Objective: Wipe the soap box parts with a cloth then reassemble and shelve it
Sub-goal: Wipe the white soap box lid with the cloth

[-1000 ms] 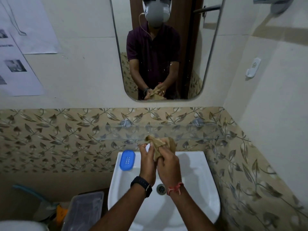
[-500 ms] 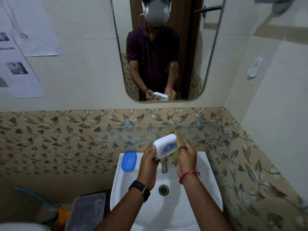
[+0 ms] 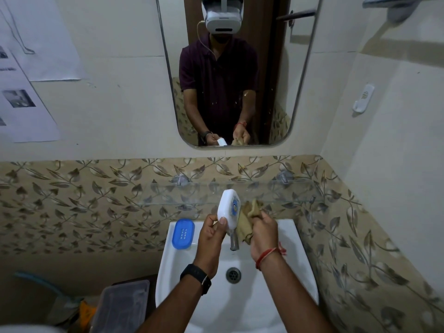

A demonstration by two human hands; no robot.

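Note:
My left hand pinches the lower end of a white soap box part, held almost upright above the tap, its round blue sticker turned to the right. Just right of it, my right hand grips a bunched tan cloth, which lies beside the white part. The blue soap box part, with small holes in its middle, lies flat on the sink's back left corner. A clear glass shelf runs along the leaf-patterned tiles behind both hands.
The white sink has a metal tap under my hands and a drain in its bowl. A mirror hangs above. A lidded clear plastic bin stands low at the left. The side wall is close on the right.
The cloth, earlier wrapped over the part in both hands, has come off to the right. The white part has turned from lying sideways to nearly upright in my left hand.

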